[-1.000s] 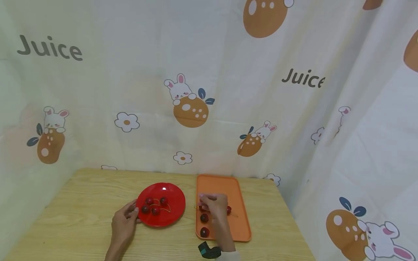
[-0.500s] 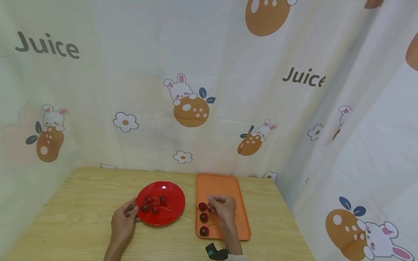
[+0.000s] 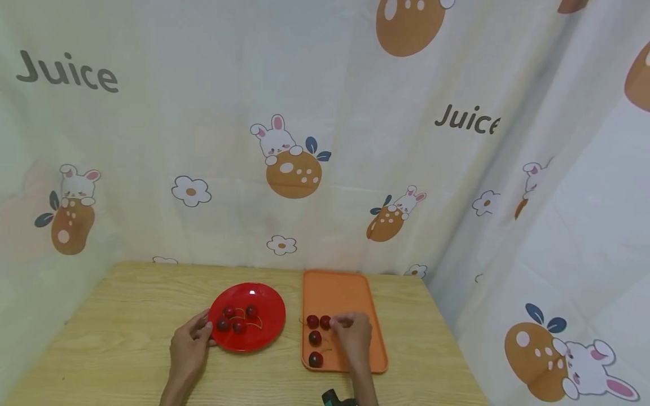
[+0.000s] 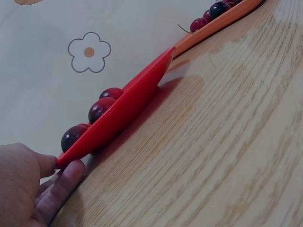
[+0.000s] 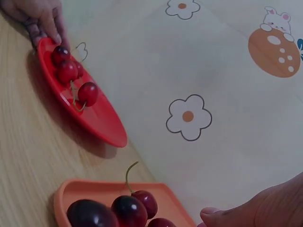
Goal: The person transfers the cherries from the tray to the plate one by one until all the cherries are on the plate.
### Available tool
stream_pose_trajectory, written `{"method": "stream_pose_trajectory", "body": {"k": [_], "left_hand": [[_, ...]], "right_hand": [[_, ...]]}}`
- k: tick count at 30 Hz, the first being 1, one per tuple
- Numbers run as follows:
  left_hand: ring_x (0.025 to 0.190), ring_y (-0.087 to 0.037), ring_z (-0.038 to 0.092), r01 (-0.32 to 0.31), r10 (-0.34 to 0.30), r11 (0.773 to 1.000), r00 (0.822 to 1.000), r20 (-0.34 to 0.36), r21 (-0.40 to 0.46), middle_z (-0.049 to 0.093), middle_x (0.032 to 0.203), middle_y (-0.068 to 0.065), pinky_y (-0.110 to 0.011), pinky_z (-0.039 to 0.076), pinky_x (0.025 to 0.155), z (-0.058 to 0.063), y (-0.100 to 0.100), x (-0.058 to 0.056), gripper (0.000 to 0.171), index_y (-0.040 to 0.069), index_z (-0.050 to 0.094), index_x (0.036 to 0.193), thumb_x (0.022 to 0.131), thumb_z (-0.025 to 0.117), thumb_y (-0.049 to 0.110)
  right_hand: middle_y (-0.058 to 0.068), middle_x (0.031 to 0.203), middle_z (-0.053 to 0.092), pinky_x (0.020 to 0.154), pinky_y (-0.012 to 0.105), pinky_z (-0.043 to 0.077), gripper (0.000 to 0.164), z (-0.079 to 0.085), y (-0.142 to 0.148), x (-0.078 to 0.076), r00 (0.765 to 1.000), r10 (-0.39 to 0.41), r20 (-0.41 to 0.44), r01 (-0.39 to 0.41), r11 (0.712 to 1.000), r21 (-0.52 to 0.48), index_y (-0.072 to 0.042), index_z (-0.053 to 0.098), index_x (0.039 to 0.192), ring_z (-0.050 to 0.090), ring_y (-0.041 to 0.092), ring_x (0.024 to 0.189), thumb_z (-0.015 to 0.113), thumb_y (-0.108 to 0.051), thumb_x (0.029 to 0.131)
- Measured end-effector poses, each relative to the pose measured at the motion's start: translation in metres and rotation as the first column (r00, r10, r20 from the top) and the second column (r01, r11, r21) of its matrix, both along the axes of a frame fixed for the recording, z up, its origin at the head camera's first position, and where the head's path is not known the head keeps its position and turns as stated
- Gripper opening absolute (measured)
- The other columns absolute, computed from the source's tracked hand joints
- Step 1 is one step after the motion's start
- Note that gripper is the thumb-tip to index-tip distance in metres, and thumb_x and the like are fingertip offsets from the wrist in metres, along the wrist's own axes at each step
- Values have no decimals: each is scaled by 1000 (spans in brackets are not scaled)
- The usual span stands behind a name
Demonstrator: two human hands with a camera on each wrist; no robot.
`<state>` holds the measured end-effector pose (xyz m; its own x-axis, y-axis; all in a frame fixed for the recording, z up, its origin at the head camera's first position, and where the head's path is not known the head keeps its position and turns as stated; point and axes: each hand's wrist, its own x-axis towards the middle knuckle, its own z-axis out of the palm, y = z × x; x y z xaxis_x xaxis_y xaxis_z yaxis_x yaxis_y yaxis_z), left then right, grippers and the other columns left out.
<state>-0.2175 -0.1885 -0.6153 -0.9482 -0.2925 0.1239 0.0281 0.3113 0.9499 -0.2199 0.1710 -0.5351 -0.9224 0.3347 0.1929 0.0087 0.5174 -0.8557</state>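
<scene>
Lower centre of the head view, and here's the round, glossy red plate [image 3: 269, 321], its left edge pinched between thumb and fingers by the left hand [image 3: 189, 347]. Four round, shiny cherries on the plate [image 3: 239, 326] sit grouped on its left half, deep red shading almost to black, thin curved greenish stems among them.

Just right of that, the rectangular orange tray [image 3: 337, 290] shows four cherries on the tray [image 3: 316, 359], plump and gleaming: two side by side, two more lined up towards the bottom of the frame. And the right hand [image 3: 354, 338], fingers bent, fingertips right by the upper-right cherry; whether they grip anything, I can't tell! Pale wood-grain table [image 3: 142, 304] underneath.
</scene>
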Motion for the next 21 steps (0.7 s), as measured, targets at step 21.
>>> {"method": "stream_pose_trajectory", "body": {"k": [21], "left_hand": [[70,-5,73,-10,10,1000,1000,28,-1,69,136,-33,-19,63,66,2,-1,1,43,-2,60,152,109,61,4]], "right_hand": [[5,86,76,77,43,64,14,-26,-10,-4,967,-71,243,31,986,162,-5,83,80,72,23,84,92,5,80]]}}
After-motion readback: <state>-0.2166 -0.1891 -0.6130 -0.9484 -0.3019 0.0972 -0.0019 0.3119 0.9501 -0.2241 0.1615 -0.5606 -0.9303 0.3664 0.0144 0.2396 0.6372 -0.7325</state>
